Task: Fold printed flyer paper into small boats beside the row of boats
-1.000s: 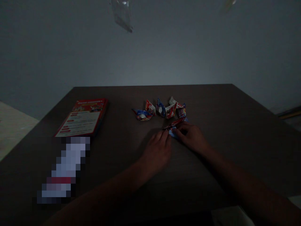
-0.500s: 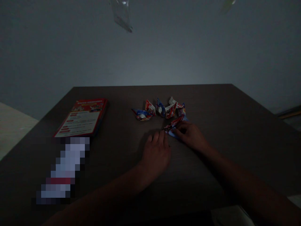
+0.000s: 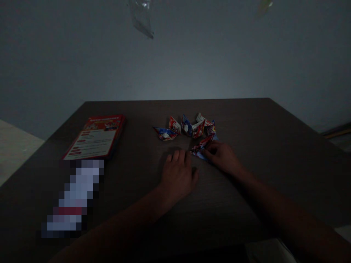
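Plainly, in the head view we have our right hand (image 3: 223, 157) on a folded paper (image 3: 202, 146), pinching its near right side between thumb and fingers, the pinch closed but for a small dark gap behind the tips. The paper lies on the desk (image 3: 246, 120), slanted, red and dark above with pale blue at its lower edge. Our left hand (image 3: 177, 173) rests palm down just beside it, the fingers lightly bent and close together, the thumb apart; we see nothing in its hold. Its index tip sits near the paper's left corner, and we cannot tell whether the two touch.

Just beyond lies a row of folded pieces (image 3: 187, 126), blue, red and white, their points sticking up. Whether our paper touches the nearest of them, we cannot tell. Well off to the left is a red booklet (image 3: 95, 137).

We judge the step in hand to be shaping or settling a fold in the paper. The next move seems to call for a steady right pinch, with the left fingers free to press the loose corner without crushing the crease.
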The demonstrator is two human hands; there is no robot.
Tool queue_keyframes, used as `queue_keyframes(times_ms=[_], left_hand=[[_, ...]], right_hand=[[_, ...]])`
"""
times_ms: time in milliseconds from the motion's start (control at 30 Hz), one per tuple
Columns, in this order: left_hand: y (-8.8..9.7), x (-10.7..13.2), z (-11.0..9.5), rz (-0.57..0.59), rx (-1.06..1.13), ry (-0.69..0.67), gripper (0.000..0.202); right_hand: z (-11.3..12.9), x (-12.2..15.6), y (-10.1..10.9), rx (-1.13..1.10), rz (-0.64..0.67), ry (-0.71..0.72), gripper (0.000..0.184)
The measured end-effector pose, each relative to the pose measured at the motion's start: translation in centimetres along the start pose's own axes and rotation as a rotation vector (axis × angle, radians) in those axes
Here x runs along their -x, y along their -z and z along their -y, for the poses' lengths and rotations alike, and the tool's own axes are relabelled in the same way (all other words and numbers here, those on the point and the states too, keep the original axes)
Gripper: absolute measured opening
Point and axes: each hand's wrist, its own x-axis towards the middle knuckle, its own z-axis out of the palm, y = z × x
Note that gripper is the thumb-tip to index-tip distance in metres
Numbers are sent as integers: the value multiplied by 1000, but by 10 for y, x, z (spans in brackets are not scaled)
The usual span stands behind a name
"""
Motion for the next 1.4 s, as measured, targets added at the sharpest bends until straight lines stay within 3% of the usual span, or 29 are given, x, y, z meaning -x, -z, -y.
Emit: queue_keyframes(times_ms=[1400], left_hand=[[6, -4, 7, 33, 48, 8, 43]], right_hand=[[2, 0, 1, 27, 25, -48, 17]])
